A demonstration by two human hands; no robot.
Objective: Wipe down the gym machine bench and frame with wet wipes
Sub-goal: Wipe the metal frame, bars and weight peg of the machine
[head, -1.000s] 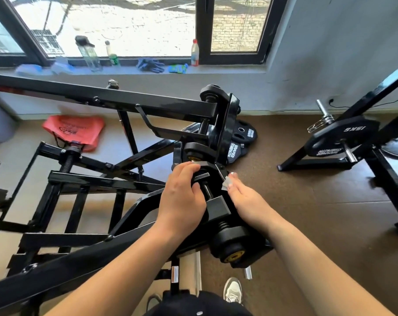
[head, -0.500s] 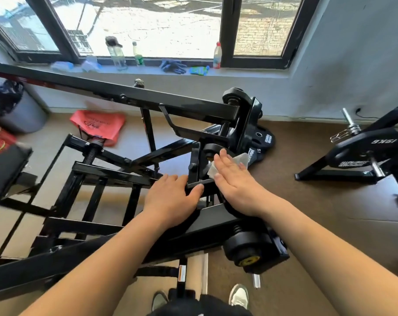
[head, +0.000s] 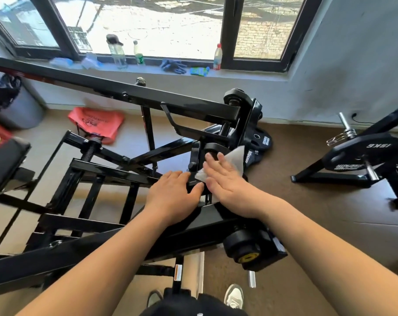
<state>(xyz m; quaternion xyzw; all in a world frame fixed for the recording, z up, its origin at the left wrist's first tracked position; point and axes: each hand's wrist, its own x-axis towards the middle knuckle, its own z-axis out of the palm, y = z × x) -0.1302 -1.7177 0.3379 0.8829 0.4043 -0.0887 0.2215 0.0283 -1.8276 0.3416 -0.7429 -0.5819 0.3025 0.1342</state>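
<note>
Head view: left hand (head: pixel 170 192) rests on black frame (head: pixel 182 106) at central joint, fingers relaxed and flat, thumb spread, grasping nothing. Right hand (head: pixel 227 185) just beside it, fingers straight, pressing white wet wipe (head: pixel 235 158) against upright bracket at frame's right end; wipe corner sticks out past fingertips. Weight plate (head: pixel 362 153) well apart, right.
</note>
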